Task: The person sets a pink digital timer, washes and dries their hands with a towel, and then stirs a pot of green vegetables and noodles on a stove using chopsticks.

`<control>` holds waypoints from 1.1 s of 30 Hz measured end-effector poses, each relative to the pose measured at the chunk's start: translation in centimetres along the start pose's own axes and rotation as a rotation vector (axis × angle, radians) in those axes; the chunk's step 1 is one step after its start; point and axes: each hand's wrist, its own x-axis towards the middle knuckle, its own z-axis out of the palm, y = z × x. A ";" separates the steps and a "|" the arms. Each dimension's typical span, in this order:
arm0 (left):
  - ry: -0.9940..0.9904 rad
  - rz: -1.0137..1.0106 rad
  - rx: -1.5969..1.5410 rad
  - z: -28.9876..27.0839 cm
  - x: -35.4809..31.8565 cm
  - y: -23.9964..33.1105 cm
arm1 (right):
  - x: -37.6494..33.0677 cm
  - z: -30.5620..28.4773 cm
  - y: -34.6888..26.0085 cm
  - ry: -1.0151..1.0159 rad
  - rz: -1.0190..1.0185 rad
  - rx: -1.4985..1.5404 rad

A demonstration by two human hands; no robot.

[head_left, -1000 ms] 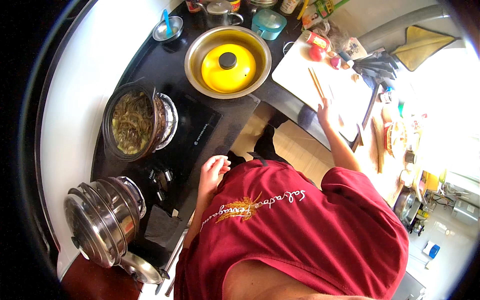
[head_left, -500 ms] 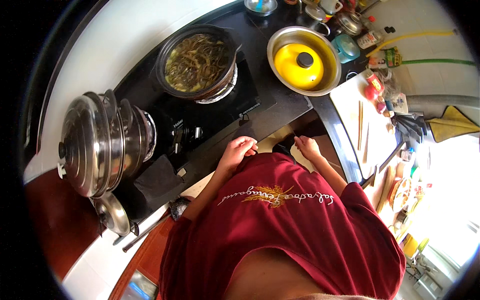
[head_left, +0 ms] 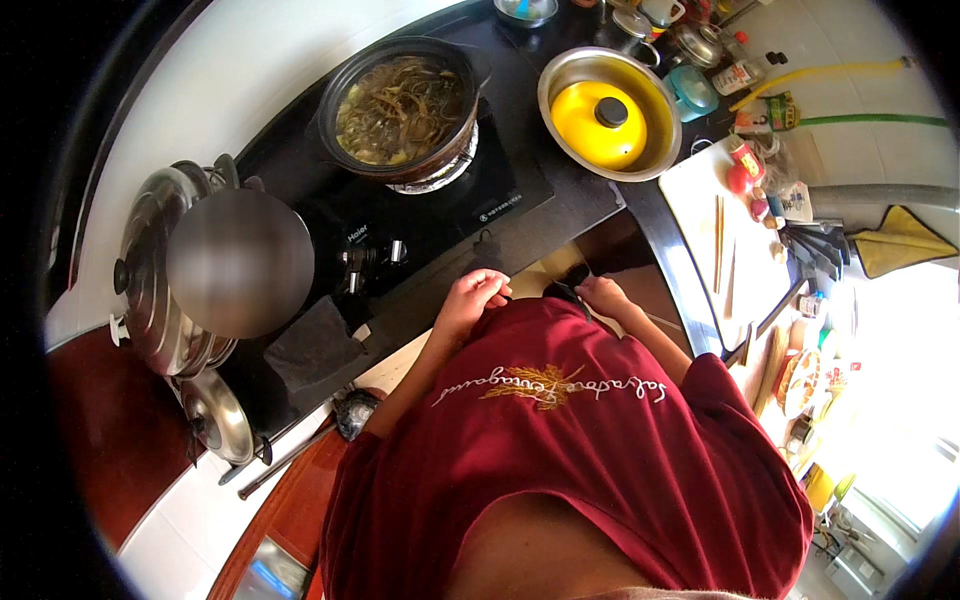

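My left hand (head_left: 477, 300) is at the front hem of the dark red shirt (head_left: 590, 440), its fingers curled together. On the other side of the hem is my right hand (head_left: 604, 297), also closed, thumb against fingers. Whatever either holds, if anything, is too small or hidden to make out. Ahead of my left hand, a dark clay pot (head_left: 330, 120) full of brownish strips in broth stands on the black glass cooktop (head_left: 500, 185). Farther right, a steel basin (head_left: 665, 120) holds a yellow lid (head_left: 580, 135) with a black knob.
A steel steamer pot (head_left: 160, 290), partly blurred out, stands at the left, with a smaller lid (head_left: 228, 425) below it. A dark cloth (head_left: 312, 345) lies on the counter edge. At the right, a white cutting board (head_left: 690, 185) bears chopsticks (head_left: 718, 245); jars and bottles crowd the back.
Both hands stay near the shirt hem, with my right hand slightly lower and farther left in the picture. The view has shifted a little; the pots and basin stand as before.
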 end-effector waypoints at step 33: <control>0.368 0.060 -0.299 -2.6 -6.3 -5.5 | 13.6 -28.7 -10.8 0.767 -0.224 0.085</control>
